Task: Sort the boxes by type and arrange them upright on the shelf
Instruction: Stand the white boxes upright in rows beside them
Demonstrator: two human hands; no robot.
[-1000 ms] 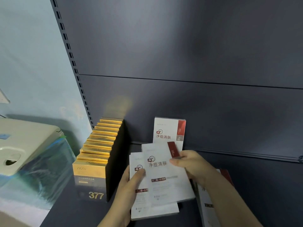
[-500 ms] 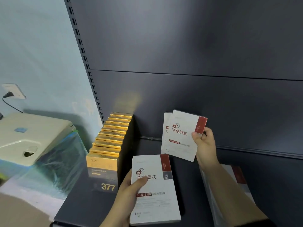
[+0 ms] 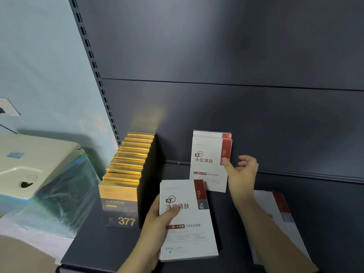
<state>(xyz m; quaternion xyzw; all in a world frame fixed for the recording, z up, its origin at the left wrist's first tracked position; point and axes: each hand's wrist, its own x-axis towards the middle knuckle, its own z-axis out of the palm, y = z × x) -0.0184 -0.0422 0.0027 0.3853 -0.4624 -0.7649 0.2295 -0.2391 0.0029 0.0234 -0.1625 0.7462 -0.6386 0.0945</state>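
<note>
A row of several gold boxes [image 3: 126, 174] stands upright at the left of the dark shelf [image 3: 98, 251]. Two white boxes with a red corner strip [image 3: 208, 162] stand upright against the back panel. My right hand [image 3: 241, 174] is beside them, its thumb touching the front one's right edge, its fingers loosely spread. My left hand [image 3: 157, 221] grips another white box [image 3: 187, 223] at its left side, thumb on its face, held tilted over the shelf front. One more white box [image 3: 279, 219] lies flat behind my right forearm.
The dark back panel [image 3: 236, 75] closes the shelf behind. A slotted upright [image 3: 94, 79] marks its left end. Left of the shelf sits a cream plastic appliance [image 3: 33, 160] on plastic-wrapped goods. Bare shelf lies to the right of the standing white boxes.
My right hand carried a white box to the back and stood it against the one there, then loosened its grip. My left hand kept hold of its box.
</note>
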